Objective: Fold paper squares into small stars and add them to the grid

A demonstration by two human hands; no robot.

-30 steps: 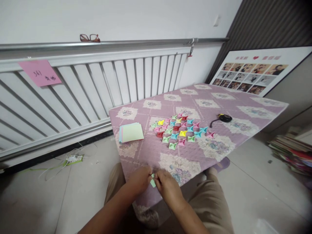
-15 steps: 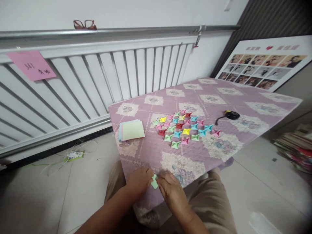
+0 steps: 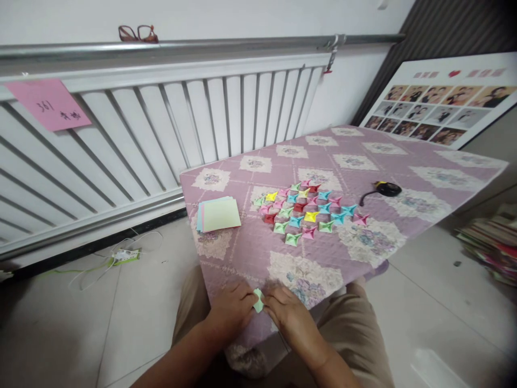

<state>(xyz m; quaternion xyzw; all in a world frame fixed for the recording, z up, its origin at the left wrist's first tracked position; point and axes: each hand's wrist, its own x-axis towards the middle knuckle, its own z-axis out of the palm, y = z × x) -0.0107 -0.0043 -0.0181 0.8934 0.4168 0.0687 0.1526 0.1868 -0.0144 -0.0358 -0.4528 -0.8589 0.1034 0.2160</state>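
Observation:
Between my two hands, close to the table's near corner, is a small piece of light green folded paper (image 3: 258,300). My left hand (image 3: 232,308) grips its left side with closed fingers. From the right, my right hand (image 3: 287,310) pinches the opposite side. My fingers cover the paper's edges, so only its middle shows. Beyond my hands, several small folded paper shapes (image 3: 311,216) in green, pink, red, blue and yellow sit in rows. Left of them lies a stack of coloured paper sheets (image 3: 220,215), pale yellow on top.
A flowered purple cloth (image 3: 250,253) covers the table. A black tape measure (image 3: 388,189) lies at the right. Behind stand a white radiator (image 3: 238,116) and a photo board (image 3: 438,102). Glasses (image 3: 138,34) rest on the pipe. A power strip (image 3: 126,256) is on the floor.
My hands have shifted slightly, and my fingers now cover more of the green paper's sides. The view has tilted a little. The other things have stayed in place.

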